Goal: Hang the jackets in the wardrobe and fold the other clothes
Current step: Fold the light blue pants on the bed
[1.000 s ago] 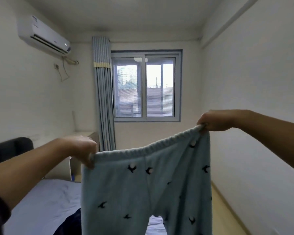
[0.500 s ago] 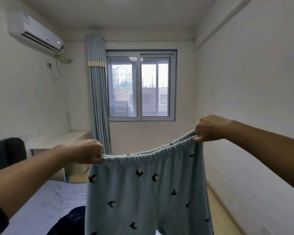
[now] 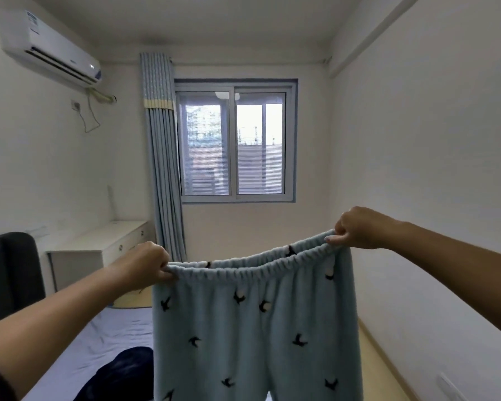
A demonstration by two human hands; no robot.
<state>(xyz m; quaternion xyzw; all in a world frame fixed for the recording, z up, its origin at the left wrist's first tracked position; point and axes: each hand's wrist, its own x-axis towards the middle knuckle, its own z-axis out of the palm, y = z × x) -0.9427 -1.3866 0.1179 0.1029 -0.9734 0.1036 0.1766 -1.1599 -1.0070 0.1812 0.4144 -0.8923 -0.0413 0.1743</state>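
A pair of light blue fleece trousers [image 3: 252,331] with small black bird shapes hangs in front of me, held up by the elastic waistband. My left hand [image 3: 145,264] grips the waistband's left end and my right hand [image 3: 356,228] pinches its right end, a little higher. The waistband sags slightly between them. The legs drop out of view at the bottom. A dark navy garment [image 3: 122,374] lies on the bed below, partly hidden by the trousers.
A bed with a pale sheet [image 3: 104,340] and dark headboard [image 3: 9,276] is at lower left. A white dresser [image 3: 99,250] stands by the curtain [image 3: 162,169] and window [image 3: 235,143]. A strip of wooden floor [image 3: 385,369] runs along the right wall.
Both hands have lowered a little and spread wider along the waistband, pulling it flatter. The view has tilted slightly, showing more of the bed and dresser.
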